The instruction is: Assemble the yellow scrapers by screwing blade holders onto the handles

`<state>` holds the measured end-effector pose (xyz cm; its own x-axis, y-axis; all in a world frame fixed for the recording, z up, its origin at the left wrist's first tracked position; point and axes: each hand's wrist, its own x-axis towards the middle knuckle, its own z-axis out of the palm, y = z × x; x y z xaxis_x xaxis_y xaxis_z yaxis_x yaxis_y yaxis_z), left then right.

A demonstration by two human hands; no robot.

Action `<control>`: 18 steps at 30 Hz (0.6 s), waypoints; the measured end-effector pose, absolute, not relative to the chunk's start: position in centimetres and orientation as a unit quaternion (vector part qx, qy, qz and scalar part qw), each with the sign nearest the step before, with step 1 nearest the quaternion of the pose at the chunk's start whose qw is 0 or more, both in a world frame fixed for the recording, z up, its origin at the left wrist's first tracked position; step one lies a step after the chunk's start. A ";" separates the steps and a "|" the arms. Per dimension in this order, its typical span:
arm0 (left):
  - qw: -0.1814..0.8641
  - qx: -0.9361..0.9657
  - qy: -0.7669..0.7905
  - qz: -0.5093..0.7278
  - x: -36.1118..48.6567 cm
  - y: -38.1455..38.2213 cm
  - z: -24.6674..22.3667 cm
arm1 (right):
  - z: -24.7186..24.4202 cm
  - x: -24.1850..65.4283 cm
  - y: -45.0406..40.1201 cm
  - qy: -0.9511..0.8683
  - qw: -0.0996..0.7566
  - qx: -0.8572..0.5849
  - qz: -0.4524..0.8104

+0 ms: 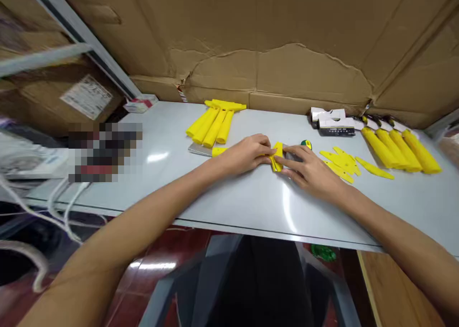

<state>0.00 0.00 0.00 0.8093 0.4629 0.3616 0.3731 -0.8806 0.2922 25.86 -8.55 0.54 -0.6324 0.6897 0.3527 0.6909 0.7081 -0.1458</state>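
Over the middle of the table, my left hand (247, 152) and my right hand (304, 167) meet at a small yellow plastic piece (278, 156). My left fingers pinch its left side; my right fingertips close on its right side. Partly under my left hand lies a yellow handle (218, 151) with a flat metal blade (201, 149) at its left end. Whether that handle joins the yellow piece is hidden. Just beyond my right hand are a small green and yellow round item (306, 144) and several flat yellow pieces (340, 162).
Yellow T-shaped head with several tubular handles (215, 121) lies at the back left. Black and white boxes (335, 126) and several yellow handles (401, 147) are at the right. Cardboard (251, 40) walls the back. White cables (68, 207) hang at the left edge.
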 end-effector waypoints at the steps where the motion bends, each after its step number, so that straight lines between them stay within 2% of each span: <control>1: 0.105 0.944 0.222 0.220 -0.1 -0.1 0.0 | 0.5 25.7 -8.6 -0.901 0.200 -0.384 -0.014; 7: 0.065 0.922 0.207 0.321 0.3 -0.5 -0.1 | 0.8 25.4 -8.9 -0.858 0.252 -0.446 -0.040; 9: 0.039 0.908 0.203 0.364 0.6 -0.6 0.0 | 1.2 25.4 -9.0 -0.833 0.285 -0.475 0.001; 15: -0.057 0.883 0.164 0.435 1.3 -1.8 0.6 | 2.3 24.6 -9.4 -0.640 0.445 -0.434 0.452; 18: -0.086 0.891 0.165 0.414 1.5 -2.7 0.6 | 2.4 24.1 -9.5 -0.562 0.477 -0.416 0.533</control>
<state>1.47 -2.67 0.55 0.6034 0.2229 0.7657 0.3644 -0.9311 -0.0161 24.14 -9.48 2.39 -0.1993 0.9755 0.0932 -0.0407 0.0868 -0.9954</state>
